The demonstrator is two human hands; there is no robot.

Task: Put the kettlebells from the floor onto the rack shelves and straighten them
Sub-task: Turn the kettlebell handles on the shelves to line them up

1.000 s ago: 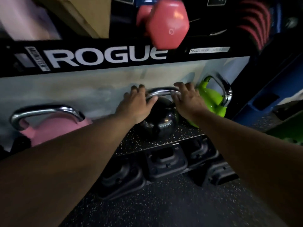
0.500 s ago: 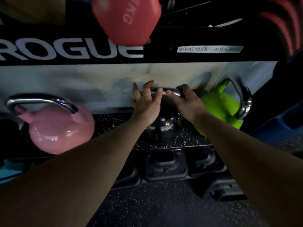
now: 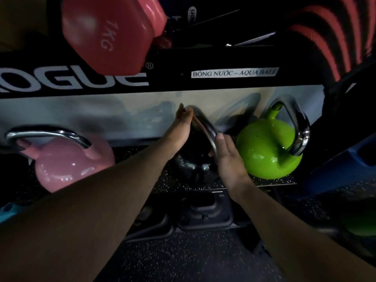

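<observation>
Fingers of the left hand [image 3: 179, 129] were straight and pressed together, flat against the far end of the chrome handle [image 3: 205, 127] of the black kettlebell [image 3: 189, 167]; no grasp was closed. The right hand [image 3: 227, 157] was likewise flat, fingers together, its fingertips [image 3: 220, 137] touching the near end of that handle, thumb tucked behind the bar. The black kettlebell stood on the speckled rack shelf [image 3: 138, 151], its handle turned diagonally, between the pink kettlebell [image 3: 69, 165] to the left and the green kettlebell [image 3: 266, 151] just beside it on the right. 1 red dumbbell [image 3: 105, 33] lay on the shelf above, blurred. Black plates [image 3: 203, 212] sat under the shelf, on the floor [image 3: 183, 259]
</observation>
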